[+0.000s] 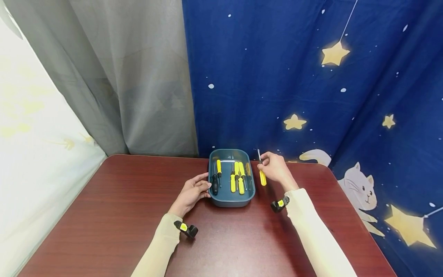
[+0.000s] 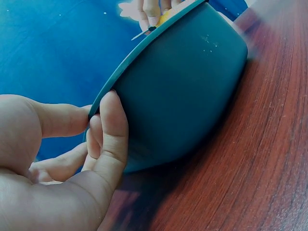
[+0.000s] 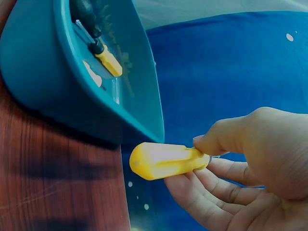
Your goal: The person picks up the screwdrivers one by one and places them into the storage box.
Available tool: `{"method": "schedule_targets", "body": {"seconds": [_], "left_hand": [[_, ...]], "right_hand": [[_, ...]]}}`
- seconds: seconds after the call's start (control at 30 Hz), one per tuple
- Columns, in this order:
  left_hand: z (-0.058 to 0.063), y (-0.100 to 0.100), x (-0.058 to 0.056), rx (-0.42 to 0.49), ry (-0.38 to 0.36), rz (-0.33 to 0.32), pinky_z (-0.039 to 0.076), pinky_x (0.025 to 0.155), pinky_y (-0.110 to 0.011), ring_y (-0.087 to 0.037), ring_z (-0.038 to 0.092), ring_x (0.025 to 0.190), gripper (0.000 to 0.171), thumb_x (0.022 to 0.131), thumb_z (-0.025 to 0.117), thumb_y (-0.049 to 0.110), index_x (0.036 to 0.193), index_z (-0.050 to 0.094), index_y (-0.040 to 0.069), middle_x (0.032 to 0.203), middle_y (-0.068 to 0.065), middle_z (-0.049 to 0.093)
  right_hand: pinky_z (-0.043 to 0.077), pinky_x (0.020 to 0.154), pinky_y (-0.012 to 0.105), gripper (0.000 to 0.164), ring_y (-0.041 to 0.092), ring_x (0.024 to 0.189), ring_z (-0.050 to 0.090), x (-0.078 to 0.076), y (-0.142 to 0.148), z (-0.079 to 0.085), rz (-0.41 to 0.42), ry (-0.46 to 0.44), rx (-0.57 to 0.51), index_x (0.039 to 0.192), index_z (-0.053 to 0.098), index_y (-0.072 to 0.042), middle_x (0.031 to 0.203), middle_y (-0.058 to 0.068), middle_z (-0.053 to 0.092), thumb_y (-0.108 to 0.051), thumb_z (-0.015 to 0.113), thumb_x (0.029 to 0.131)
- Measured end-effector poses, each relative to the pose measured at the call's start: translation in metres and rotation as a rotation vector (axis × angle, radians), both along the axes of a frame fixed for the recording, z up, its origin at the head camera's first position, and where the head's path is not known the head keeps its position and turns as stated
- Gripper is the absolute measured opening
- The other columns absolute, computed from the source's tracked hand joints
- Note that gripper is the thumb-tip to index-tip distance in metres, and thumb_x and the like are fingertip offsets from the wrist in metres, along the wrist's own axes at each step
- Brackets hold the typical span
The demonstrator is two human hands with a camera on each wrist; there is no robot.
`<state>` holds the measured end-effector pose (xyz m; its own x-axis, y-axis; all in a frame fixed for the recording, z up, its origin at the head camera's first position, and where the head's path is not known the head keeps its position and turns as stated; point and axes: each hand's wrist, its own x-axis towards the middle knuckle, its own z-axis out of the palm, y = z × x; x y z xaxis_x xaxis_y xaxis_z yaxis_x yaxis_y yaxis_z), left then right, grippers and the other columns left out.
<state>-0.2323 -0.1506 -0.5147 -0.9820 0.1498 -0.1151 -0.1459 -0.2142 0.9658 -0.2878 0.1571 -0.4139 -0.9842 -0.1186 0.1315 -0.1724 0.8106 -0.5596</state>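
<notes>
A blue-green plastic bin (image 1: 228,203) stands near the table's back edge, holding several yellow-handled screwdrivers (image 1: 233,183) and a screwdriver with a black handle (image 1: 215,184). My left hand (image 1: 192,191) pinches the bin's left rim; in the left wrist view its thumb and fingers (image 2: 113,120) meet at that rim. Just right of the bin, my right hand (image 1: 275,168) grips a yellow-handled screwdriver (image 1: 263,178) with its metal tip pointing away from me. The right wrist view shows the yellow handle (image 3: 163,161) between thumb and fingers, its butt end jutting out beside the bin.
The reddish-brown wooden table (image 1: 114,215) ends just behind the bin. A blue star-patterned curtain (image 1: 263,77) and a grey curtain (image 1: 152,96) hang behind it. Small black wrist cameras (image 1: 188,230) are strapped over both pale sleeves (image 1: 313,231).
</notes>
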Motion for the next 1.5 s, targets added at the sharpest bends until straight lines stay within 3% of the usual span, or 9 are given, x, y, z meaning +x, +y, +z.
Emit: {"method": "schedule_targets", "body": {"seconds": [0.53,1.07,1.5], "left_hand": [[-0.001,0.002,0.000,-0.007,-0.005,0.011,0.059,0.066,-0.025,-0.014,0.063,0.070,0.058,0.098,0.062,-0.001,0.152,0.044,0.003,0.107,-0.017,0.065],[0.000,0.001,-0.003,-0.014,-0.021,0.008,0.059,0.068,-0.025,-0.014,0.063,0.072,0.057,0.098,0.063,0.000,0.152,0.045,0.005,0.109,-0.017,0.064],[-0.001,0.000,-0.004,-0.014,-0.022,-0.003,0.058,0.067,-0.024,-0.013,0.063,0.071,0.057,0.098,0.063,0.000,0.153,0.044,0.005,0.106,-0.014,0.064]], "right_hand": [[0.058,0.089,0.043,0.036,0.028,0.093,0.069,-0.007,-0.026,0.007,0.037,-0.055,0.008,0.122,0.065,-0.001,0.103,0.016,0.074,-0.019,0.072,0.091],[0.059,0.088,0.042,0.034,0.027,0.097,0.070,-0.021,-0.052,0.012,0.095,-0.072,0.094,0.121,0.068,-0.001,0.107,0.017,0.074,-0.019,0.070,0.092],[0.061,0.076,0.032,0.037,0.022,0.085,0.067,-0.033,-0.079,0.012,0.090,-0.192,0.122,0.127,0.065,-0.001,0.113,0.014,0.069,-0.022,0.070,0.096]]}}
